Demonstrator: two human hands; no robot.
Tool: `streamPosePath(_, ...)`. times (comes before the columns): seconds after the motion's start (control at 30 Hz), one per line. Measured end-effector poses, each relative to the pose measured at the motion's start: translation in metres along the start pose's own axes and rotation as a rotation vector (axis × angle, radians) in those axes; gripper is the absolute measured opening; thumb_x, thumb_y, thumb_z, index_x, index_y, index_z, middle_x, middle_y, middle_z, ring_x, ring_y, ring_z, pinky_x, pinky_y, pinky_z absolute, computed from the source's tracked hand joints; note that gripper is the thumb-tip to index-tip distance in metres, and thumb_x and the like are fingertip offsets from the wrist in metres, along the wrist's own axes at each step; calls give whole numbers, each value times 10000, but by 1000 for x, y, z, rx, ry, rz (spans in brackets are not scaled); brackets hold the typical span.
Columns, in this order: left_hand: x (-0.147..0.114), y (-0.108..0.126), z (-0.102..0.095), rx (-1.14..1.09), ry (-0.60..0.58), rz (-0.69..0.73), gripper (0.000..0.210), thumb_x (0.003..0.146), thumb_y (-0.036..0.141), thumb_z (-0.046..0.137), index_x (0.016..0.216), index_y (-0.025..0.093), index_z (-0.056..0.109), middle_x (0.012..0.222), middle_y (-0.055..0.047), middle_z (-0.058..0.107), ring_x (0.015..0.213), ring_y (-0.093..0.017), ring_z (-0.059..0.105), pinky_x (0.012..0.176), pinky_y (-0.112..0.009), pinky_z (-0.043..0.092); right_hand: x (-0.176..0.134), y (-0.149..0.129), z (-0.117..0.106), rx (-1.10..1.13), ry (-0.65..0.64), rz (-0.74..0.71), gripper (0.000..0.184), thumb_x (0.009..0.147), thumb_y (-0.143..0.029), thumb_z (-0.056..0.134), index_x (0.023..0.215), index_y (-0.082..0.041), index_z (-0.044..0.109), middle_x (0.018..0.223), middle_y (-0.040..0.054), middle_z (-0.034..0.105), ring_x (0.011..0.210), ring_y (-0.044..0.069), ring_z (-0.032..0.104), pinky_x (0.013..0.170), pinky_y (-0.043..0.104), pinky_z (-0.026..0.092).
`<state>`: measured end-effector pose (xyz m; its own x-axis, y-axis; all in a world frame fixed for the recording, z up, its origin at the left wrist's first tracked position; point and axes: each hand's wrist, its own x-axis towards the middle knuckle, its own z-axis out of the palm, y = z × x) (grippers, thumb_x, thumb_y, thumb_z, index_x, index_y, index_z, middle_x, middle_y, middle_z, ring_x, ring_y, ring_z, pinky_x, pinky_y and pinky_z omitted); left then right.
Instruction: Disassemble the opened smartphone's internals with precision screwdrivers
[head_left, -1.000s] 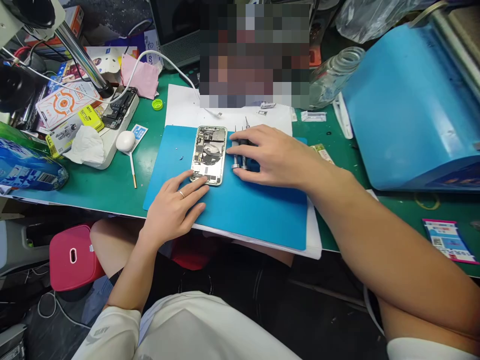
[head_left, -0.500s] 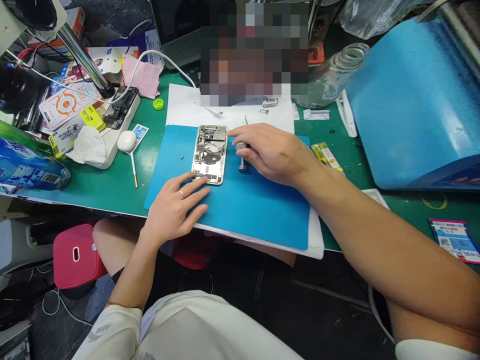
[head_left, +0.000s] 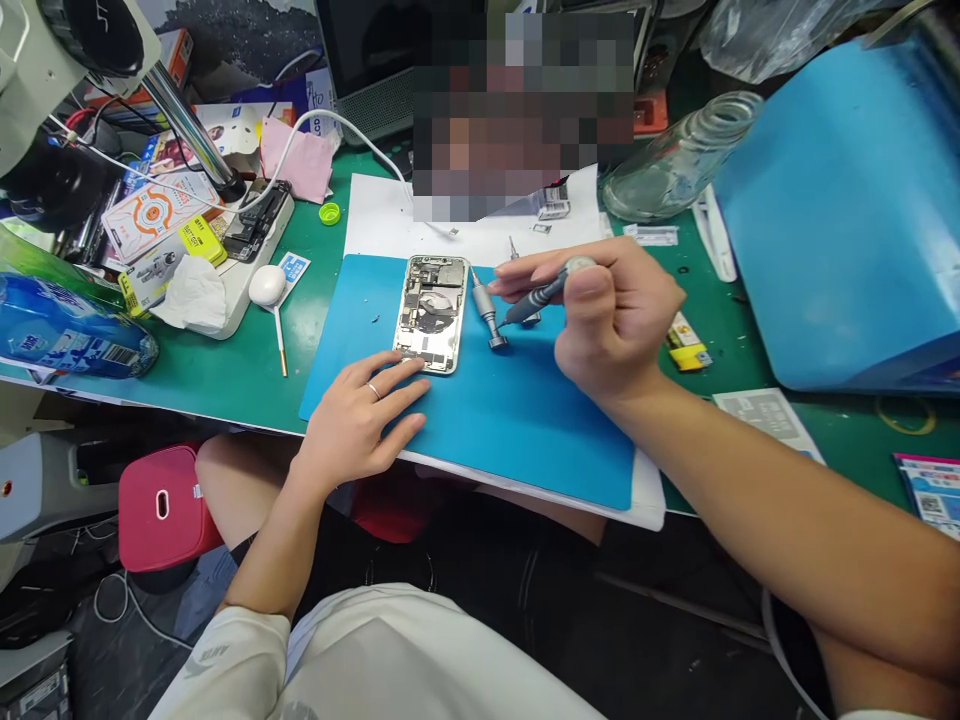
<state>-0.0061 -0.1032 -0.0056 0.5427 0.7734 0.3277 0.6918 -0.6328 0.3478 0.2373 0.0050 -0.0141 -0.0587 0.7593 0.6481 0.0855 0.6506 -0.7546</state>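
Note:
An opened phone point(head_left: 429, 315) with its inner parts bare lies on the blue mat point(head_left: 517, 430). My left hand point(head_left: 356, 420) rests at its lower left, fingers spread, with fingertips on the phone's bottom end. To the right, my right hand point(head_left: 619, 315) grips a grey precision screwdriver point(head_left: 541, 296), tilted with its thin tip down and left above the mat. A second screwdriver point(head_left: 487, 308) lies close to the phone's right side. Another screwdriver point(head_left: 513, 246) is mostly hidden behind my right hand, its tip and end cap showing.
White paper point(head_left: 382, 215) lies under the mat. A glass jar point(head_left: 679, 160) and blue machine point(head_left: 817, 220) stand on the right. On the left are a microscope stand point(head_left: 191, 130), a white round-headed stick point(head_left: 268, 288), a crumpled tissue point(head_left: 193, 290) and a blue pack point(head_left: 75, 325). Someone sits opposite.
My right hand has lifted a screwdriver from the mat and moved right, tilting it. Two screwdrivers are now visible lying there. My left hand stays at the phone; the view has shifted slightly.

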Motion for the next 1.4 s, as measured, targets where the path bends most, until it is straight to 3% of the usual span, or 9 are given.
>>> streamPosePath(0.1,-3,3,-8,3,165,-64,246,1029,287,618,1240,193,702,1305,-108,729,1231,-279,646,1057,-440,522,0,0,0,18,24,28,340,1043,-596,539,962,-307,698,951,17,809,789,227,798,656,398,653)
streamPosePath(0.2,-12,-4,-33,114,413,-380,138,1013,289,625,997,193,722,983,-69,723,945,-219,652,877,-362,515,0,-1,1,7,38,4,355,1033,-607,552,938,-295,692,906,20,802,774,223,796,644,387,653)
streamPosePath(0.27,-18,-17,-53,249,452,-624,156,990,315,634,894,198,673,864,-41,661,839,-212,611,791,-348,470,-1,-1,2,28,43,-21,372,1033,-614,549,936,-281,683,900,19,798,782,214,799,641,371,654)
streamPosePath(0.4,-20,-42,-75,403,119,-923,246,956,425,651,830,221,600,871,-40,643,850,-241,613,690,-343,366,-4,-3,4,138,-27,7,379,1045,-625,511,997,-283,667,972,29,798,843,215,802,659,373,672)
streamPosePath(0.5,-12,-47,-75,424,-149,-985,262,985,416,568,800,232,553,866,-47,674,848,-262,639,637,-341,310,-6,-1,5,170,-111,48,349,1052,-603,508,1022,-296,673,1012,41,800,884,225,799,724,400,683)
streamPosePath(0.63,-3,-42,-77,508,-337,-990,268,1022,348,430,810,230,542,881,-80,712,843,-299,678,599,-354,263,-5,4,2,144,-191,53,323,1068,-555,508,1017,-287,682,1016,45,802,871,213,795,704,376,657)
streamPosePath(1.07,6,-37,-84,634,-476,-871,252,974,245,447,885,168,671,934,-157,745,881,-343,715,619,-354,357,-5,7,-1,61,-253,91,343,1064,-580,490,1013,-302,683,1023,28,804,875,227,785,745,400,631)
streamPosePath(1.23,-9,-17,-101,83,-87,-842,256,944,304,556,706,213,583,656,-9,609,631,-183,554,588,-305,340,-4,9,-2,-51,-258,29,391,1067,-580,472,1036,-275,715,979,40,803,846,215,781,704,366,604)
streamPosePath(1.4,-7,61,-89,-851,174,-586,315,983,367,670,720,203,613,625,8,611,557,-120,524,541,-256,415,-4,8,-1,-51,-235,-24,300,1073,-506,487,1152,-319,708,956,23,781,794,203,752,697,368,599)
